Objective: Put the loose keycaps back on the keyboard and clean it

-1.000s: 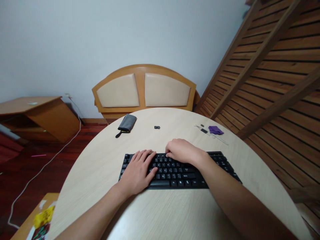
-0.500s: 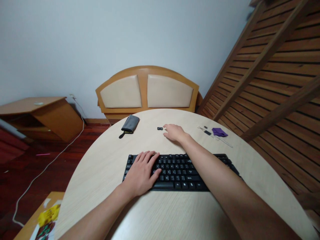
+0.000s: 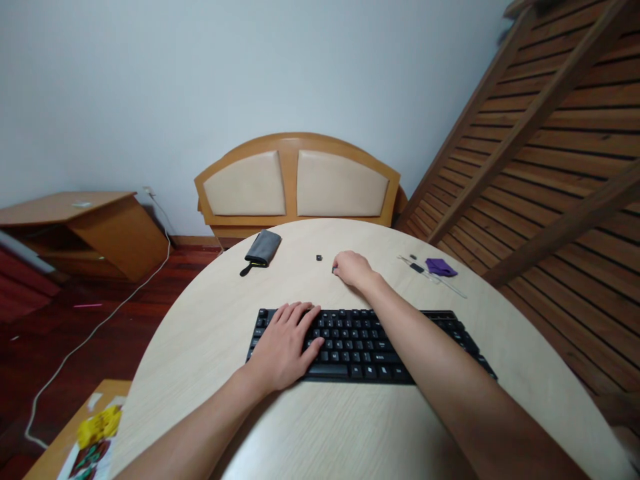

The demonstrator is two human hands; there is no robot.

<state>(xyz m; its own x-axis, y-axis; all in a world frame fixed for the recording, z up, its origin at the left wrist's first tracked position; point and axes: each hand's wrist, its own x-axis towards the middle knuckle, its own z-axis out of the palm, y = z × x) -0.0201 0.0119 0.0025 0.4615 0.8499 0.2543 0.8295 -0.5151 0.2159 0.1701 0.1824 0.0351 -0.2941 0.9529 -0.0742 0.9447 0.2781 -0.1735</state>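
My left hand [image 3: 284,347] lies flat with fingers spread over the left part of a black keyboard [image 3: 350,340]. Beyond the keyboard, my right hand [image 3: 351,268] is closed in a pinch, and a small dark keycap [image 3: 335,270] shows at its fingertips. One more black keycap [image 3: 319,257] rests on the table a little to the left of that hand. My right forearm passes above the keyboard and hides some of its right-hand keys.
A grey pouch [image 3: 263,249] with a black loop lies at the table's far left. To the right are a purple cloth [image 3: 441,267], a thin white tool [image 3: 450,287] and a small dark piece [image 3: 413,257]. The round table [image 3: 200,320] faces a padded headboard [image 3: 245,185].
My right hand has picked up one of the two keycaps and drawn it slightly right and toward me, its fingers now closed. The left hand stays on the keyboard.
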